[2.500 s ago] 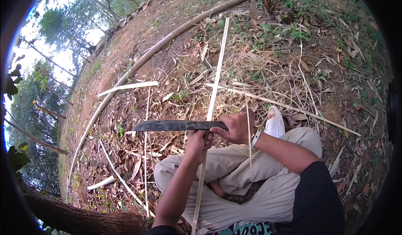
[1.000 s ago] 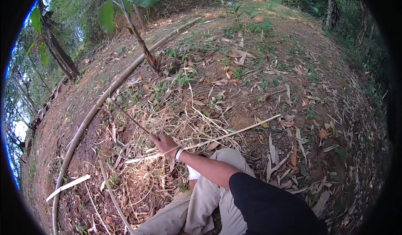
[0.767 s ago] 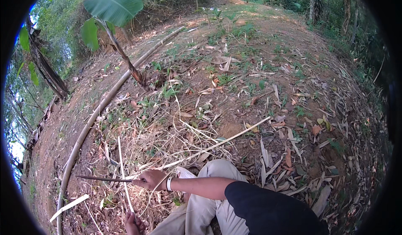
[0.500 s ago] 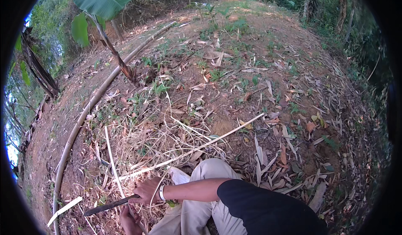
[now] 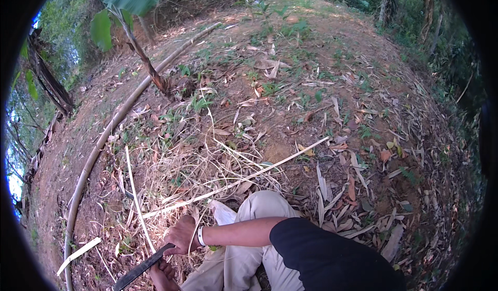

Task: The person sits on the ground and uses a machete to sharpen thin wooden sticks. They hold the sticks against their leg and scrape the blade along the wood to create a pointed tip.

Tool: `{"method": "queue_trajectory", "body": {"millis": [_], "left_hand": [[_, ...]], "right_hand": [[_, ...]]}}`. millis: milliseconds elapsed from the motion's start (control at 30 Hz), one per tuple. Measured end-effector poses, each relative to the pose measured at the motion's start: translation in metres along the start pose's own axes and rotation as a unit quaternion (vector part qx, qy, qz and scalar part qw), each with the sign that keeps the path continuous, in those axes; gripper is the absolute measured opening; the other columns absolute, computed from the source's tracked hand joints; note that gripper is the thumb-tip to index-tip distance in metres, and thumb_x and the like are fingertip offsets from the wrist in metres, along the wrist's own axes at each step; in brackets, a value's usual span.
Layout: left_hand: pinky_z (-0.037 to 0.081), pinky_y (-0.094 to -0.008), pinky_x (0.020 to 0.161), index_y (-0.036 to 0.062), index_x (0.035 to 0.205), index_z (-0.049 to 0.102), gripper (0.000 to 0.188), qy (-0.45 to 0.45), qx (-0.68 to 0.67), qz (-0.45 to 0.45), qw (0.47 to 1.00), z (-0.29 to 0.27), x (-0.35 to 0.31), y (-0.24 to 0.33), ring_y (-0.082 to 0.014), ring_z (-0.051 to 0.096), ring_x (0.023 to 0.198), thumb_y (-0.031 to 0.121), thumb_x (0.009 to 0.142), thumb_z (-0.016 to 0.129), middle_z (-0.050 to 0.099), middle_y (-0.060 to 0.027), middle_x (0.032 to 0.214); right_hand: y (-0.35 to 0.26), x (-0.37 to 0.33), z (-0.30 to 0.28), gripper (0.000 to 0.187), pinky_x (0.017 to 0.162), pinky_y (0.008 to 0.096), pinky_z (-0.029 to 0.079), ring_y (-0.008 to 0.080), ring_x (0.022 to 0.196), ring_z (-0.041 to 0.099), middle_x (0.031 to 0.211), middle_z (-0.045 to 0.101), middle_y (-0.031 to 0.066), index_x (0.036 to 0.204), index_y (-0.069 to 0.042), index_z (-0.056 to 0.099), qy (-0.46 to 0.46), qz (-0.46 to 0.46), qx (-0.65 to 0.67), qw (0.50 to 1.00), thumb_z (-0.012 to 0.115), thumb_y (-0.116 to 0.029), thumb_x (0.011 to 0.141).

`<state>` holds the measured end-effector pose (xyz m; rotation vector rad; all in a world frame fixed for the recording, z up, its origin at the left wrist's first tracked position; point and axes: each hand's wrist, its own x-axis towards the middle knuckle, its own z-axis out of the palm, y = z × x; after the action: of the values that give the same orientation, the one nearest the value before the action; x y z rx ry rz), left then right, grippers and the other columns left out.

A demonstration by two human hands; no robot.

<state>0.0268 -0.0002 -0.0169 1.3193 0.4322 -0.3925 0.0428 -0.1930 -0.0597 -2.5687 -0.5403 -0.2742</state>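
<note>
My right hand [image 5: 181, 234], at the lower middle with a white band at its wrist, is closed round the handle end of a knife [image 5: 141, 271]. Its long dark blade slants down to the left, over a pale bamboo strip [image 5: 136, 200]. Just below the blade my left hand [image 5: 164, 274] has its fingers curled round the lower part of that strip, though the grip is partly hidden. From there the strip runs up and away over the ground. A longer bamboo strip [image 5: 244, 179] lies across the litter ahead of my knees.
Thin curly shavings [image 5: 192, 171] cover the ground before me. A long bamboo pole [image 5: 104, 138] curves along the left, past a young banana plant [image 5: 140, 52]. A short pale piece [image 5: 79, 255] lies at lower left. Dry leaves [image 5: 332, 197] litter the slope on the right.
The knife has tilted, its tip swinging downward and nearer to me. The held strip's far end has shifted slightly left and down. Both hands keep their holds.
</note>
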Motion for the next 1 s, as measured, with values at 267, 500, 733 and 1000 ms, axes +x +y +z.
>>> {"method": "queue_trajectory", "body": {"millis": [267, 500, 733, 1000], "left_hand": [[0.019, -0.0193, 0.037, 0.0115, 0.086, 0.052, 0.02, -0.014, 0.003, -0.059, 0.998, -0.017, -0.099, 0.011, -0.0038, 0.025, 0.045, 0.024, 0.101, 0.048, 0.033, 0.0071, 0.059], [0.02, -0.0209, 0.035, 0.0172, 0.091, 0.056, 0.02, 0.051, -0.038, -0.171, 0.983, -0.133, -0.201, -0.04, -0.0063, 0.024, 0.042, 0.033, 0.101, 0.049, 0.029, 0.0065, 0.055], [0.021, -0.0222, 0.034, 0.0191, 0.101, 0.058, 0.018, 0.21, -0.04, -0.104, 0.971, -0.178, -0.248, -0.056, -0.0074, 0.025, 0.04, 0.035, 0.102, 0.048, 0.03, 0.0054, 0.055], [0.02, -0.0194, 0.033, 0.0093, 0.096, 0.055, 0.021, 0.015, -0.063, -0.066, 0.996, -0.091, -0.101, -0.03, -0.0056, 0.029, 0.041, 0.028, 0.102, 0.048, 0.037, 0.0046, 0.058]], "right_hand": [[0.063, 0.019, -0.031, 0.071, 0.056, 0.0435, 0.05, 0.0287, 0.06, 0.066, 0.061, 0.063, 0.0121, 0.07, -0.012, 0.065, 0.065, 0.19, 0.023, 0.979, 0.036, -0.075, 0.088], [0.105, 0.032, -0.006, 0.082, 0.061, 0.0473, 0.051, 0.0314, 0.064, 0.066, 0.064, 0.064, 0.0147, 0.072, -0.004, 0.065, 0.075, 0.244, 0.014, 0.967, 0.029, -0.075, 0.091], [0.091, 0.027, -0.04, 0.075, 0.061, 0.047, 0.052, 0.0331, 0.063, 0.066, 0.064, 0.064, 0.0171, 0.076, -0.002, 0.066, 0.105, 0.318, 0.116, 0.935, 0.034, -0.067, 0.094], [-0.028, -0.003, -0.026, 0.07, 0.059, 0.0491, 0.051, 0.0353, 0.066, 0.066, 0.064, 0.062, 0.014, 0.078, -0.012, 0.067, -0.031, 0.069, 0.121, 0.99, 0.037, -0.075, 0.088]]}}
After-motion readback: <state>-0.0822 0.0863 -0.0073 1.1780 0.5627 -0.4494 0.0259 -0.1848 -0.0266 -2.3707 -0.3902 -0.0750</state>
